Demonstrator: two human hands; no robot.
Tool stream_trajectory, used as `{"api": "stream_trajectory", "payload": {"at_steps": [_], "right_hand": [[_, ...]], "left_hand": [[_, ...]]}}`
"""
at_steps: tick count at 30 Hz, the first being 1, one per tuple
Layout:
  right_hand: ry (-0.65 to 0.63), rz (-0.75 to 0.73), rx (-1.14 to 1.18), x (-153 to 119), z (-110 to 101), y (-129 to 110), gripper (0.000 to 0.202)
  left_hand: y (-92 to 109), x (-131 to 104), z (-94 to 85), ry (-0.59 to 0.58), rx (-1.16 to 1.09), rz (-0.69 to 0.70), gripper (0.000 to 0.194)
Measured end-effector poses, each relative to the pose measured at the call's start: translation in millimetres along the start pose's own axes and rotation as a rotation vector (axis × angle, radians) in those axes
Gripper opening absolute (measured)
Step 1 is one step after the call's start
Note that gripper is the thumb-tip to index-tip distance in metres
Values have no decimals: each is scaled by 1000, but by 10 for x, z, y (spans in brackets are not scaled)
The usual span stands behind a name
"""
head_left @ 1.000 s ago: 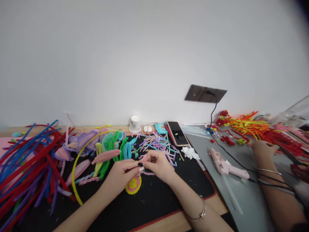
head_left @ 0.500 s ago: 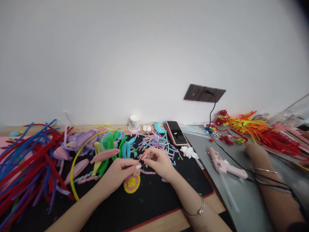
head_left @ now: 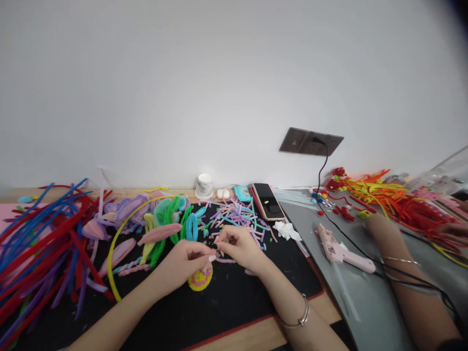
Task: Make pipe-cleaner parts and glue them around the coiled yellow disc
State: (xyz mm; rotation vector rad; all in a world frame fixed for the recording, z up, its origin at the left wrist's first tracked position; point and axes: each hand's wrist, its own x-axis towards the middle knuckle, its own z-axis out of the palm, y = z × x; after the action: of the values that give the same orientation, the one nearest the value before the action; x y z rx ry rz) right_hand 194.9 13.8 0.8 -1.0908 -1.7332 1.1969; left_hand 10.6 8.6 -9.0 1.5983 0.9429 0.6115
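My left hand [head_left: 192, 263] and my right hand [head_left: 237, 248] meet over the black mat [head_left: 234, 312], thumbs and fingers pinched together. Between their fingertips is a small pink pipe cleaner piece [head_left: 208, 267], mostly hidden by the fingers. Just below my left thumb lies a round yellow and pink pipe cleaner disc [head_left: 200, 282], its upper part covered. A short pink pipe cleaner strip [head_left: 225, 261] rests on the mat under my right hand. Behind my hands are cut pastel pipe cleaner pieces [head_left: 237, 214] and looped green and blue ones [head_left: 191, 226].
Red, blue and purple pipe cleaners [head_left: 54, 239] heap at left, beside a yellow curved strip [head_left: 113, 253]. A white cup [head_left: 204, 186] and a phone [head_left: 268, 201] stand behind. At right are a pink glue gun [head_left: 345, 256], its black cord and another person's arm [head_left: 402, 273].
My fingertips have shifted slightly, and my left hand now covers more of the disc. The other person's hand at right has moved a little to the left.
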Motion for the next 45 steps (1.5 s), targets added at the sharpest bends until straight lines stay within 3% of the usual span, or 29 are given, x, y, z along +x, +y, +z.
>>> {"api": "stream_trajectory", "payload": {"at_steps": [5, 13, 20, 25, 31, 37, 41, 45], "right_hand": [[-121, 34, 182, -9, -22, -51, 5], [62, 54, 45, -12, 54, -10, 15], [130, -177, -228, -29, 58, -24, 16], [102, -376, -167, -41, 24, -83, 4], [-65, -297, 26, -46, 2, -145, 13], [-79, -266, 18, -56, 23, -113, 8], [-93, -169, -31, -69, 43, -124, 15], [-125, -13, 61, -65, 54, -115, 18]], "left_hand": [[2, -11, 0, -82, -68, -18, 30], [123, -11, 20, 80, -27, 36, 30], [108, -10, 45, 70, -208, -82, 30], [96, -27, 14, -50, -509, -169, 28], [129, -85, -55, -249, -732, -277, 26], [64, -99, -72, -312, -757, -328, 25], [62, -87, -45, -283, -629, -275, 32], [118, -78, 5, -183, -293, -157, 35]]}}
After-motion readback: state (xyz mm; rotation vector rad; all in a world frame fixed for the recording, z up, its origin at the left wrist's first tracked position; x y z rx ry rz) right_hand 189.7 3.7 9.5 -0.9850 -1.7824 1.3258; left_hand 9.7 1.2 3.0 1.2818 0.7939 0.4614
